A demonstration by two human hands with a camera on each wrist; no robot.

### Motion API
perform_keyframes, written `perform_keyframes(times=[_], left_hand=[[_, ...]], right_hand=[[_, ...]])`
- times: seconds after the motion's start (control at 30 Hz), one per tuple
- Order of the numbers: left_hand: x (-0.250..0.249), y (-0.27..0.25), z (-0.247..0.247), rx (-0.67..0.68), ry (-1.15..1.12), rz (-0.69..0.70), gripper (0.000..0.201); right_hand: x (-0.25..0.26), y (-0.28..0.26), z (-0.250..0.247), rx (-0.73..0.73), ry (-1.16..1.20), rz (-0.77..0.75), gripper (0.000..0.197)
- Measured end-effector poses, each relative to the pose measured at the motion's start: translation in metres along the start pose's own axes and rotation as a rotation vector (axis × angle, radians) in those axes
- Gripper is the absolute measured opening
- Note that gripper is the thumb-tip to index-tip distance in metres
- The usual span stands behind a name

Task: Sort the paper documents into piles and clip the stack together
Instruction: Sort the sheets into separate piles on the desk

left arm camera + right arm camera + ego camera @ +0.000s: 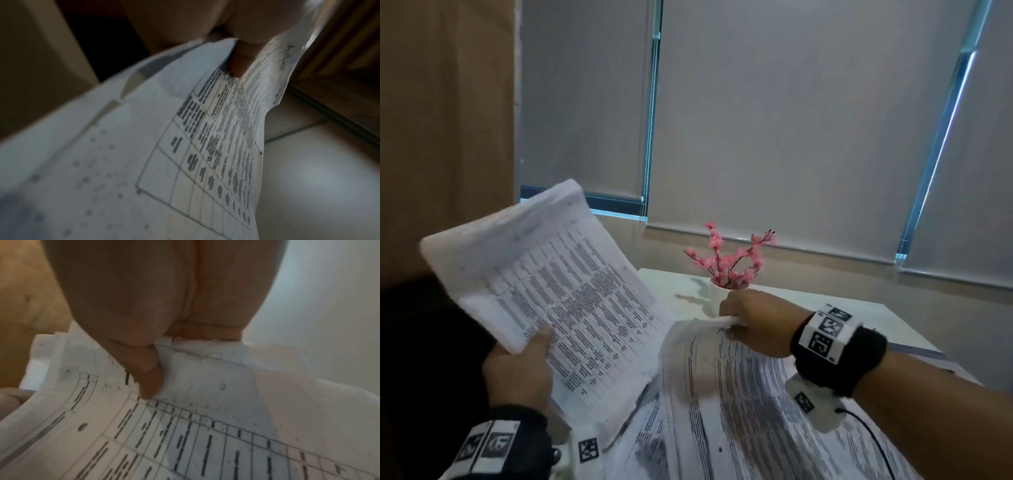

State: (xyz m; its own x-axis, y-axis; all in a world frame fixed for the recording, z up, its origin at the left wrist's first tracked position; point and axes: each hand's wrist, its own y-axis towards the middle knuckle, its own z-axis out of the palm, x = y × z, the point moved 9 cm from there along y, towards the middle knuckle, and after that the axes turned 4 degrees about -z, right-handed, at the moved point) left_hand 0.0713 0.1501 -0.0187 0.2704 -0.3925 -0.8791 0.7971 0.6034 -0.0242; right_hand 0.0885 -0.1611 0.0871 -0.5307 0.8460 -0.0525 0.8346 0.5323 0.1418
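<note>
Presently recorded: left hand [518,371] held a sheaf of printed sheets [558,291] raised and tilted, thumb pressed on its face, presumably for reading and sorting. Right hand [755,323] pinched the far edge of the top sheet [736,387] of the papers spread on the table [876,308], likely to lift it. No clip visible. Flower pot [717,291] stood just behind the right hand.

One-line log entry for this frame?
left hand: holds raised printed paper stack | right hand: pinches top edge of printed sheets on table | clip: not visible
</note>
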Motion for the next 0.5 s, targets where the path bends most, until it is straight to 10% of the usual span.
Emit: perform_keyframes(times=[0.5], left_hand=[[-0.044, -0.119, 0.123, 0.761, 0.166, 0.150, 0.021]], right_hand=[[0.059, -0.053, -0.182, -0.588, -0.260, -0.281, 0.016]])
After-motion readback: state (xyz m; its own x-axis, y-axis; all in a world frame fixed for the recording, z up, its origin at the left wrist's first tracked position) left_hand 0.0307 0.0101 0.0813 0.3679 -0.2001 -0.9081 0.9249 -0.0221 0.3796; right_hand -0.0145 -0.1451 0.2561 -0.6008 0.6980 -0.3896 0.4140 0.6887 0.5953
